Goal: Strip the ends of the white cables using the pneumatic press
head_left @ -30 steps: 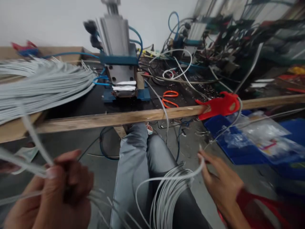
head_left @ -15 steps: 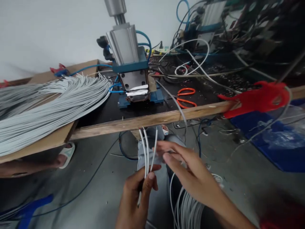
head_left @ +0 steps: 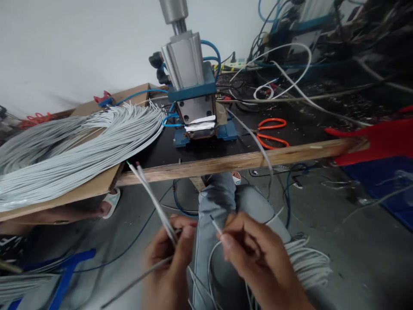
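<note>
My left hand [head_left: 167, 267] is closed around white cables [head_left: 151, 196], which lean up and to the left past its fingers. Their tips show a green wire and a reddish one. A grey length also runs from this hand toward the lower left. Between thumb and fingers, my right hand [head_left: 254, 254] pinches another white cable end [head_left: 216, 224] with a dark tip. Both hands are over my lap, apart from each other. A coil of white cable [head_left: 309, 258] lies low to the right, partly behind my right hand.
The bench edge [head_left: 226, 163] crosses ahead of me. On it stand a pneumatic press [head_left: 193, 90], orange-handled scissors [head_left: 272, 132] and a large bundle of white cables [head_left: 71, 159] on cardboard. A red clamp [head_left: 380, 140] grips the right edge. Another person's foot [head_left: 111, 204] is at left.
My hands have moved apart. The right hand now pinches a single cable end, and the cables in my left hand tilt left instead of upright. The view has shifted left.
</note>
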A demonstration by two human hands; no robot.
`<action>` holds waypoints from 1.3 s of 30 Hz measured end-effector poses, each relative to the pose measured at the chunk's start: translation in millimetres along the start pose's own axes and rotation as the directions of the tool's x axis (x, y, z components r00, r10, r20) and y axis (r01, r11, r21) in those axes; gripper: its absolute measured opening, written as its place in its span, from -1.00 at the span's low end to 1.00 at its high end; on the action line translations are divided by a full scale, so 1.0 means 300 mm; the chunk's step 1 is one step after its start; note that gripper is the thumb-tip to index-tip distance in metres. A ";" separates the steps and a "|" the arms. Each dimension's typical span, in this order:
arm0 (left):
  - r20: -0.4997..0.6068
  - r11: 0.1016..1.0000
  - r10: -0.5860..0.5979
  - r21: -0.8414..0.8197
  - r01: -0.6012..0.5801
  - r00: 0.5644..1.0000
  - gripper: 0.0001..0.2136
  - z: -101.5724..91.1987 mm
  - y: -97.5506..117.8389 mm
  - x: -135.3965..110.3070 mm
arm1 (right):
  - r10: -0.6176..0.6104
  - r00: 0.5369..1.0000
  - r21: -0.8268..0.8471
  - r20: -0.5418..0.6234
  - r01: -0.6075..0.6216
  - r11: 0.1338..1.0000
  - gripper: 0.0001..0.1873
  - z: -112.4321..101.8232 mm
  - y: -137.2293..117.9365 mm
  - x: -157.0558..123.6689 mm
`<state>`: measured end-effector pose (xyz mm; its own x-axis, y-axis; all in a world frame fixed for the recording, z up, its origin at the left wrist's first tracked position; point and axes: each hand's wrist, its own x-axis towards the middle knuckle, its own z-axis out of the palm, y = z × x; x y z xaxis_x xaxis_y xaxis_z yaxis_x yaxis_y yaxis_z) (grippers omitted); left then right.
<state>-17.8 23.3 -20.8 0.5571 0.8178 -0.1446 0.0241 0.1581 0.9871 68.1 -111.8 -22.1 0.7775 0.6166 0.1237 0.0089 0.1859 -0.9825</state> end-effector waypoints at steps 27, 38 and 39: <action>0.647 0.976 -0.031 0.183 -0.115 0.762 -0.89 -0.041 0.056 0.051 | -0.182 0.947 -0.424 0.265 0.284 0.860 -0.74 -0.002 0.034 -0.029; 0.435 0.998 0.039 -0.060 -0.014 0.900 -0.83 0.050 -0.017 0.014 | -0.236 0.970 -0.401 -0.055 0.195 0.895 -0.77 0.047 0.089 -0.056; 0.386 0.993 0.038 -0.115 0.007 0.922 -0.84 0.059 -0.036 -0.001 | -0.219 0.969 -0.350 -0.111 0.168 0.921 -0.78 0.065 0.102 -0.066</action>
<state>-3.6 11.5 -30.2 0.8346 0.5465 -0.0693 -0.0675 0.2263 0.9717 40.8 -103.4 -51.9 0.8214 0.4723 0.3198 0.3593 0.0070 -0.9332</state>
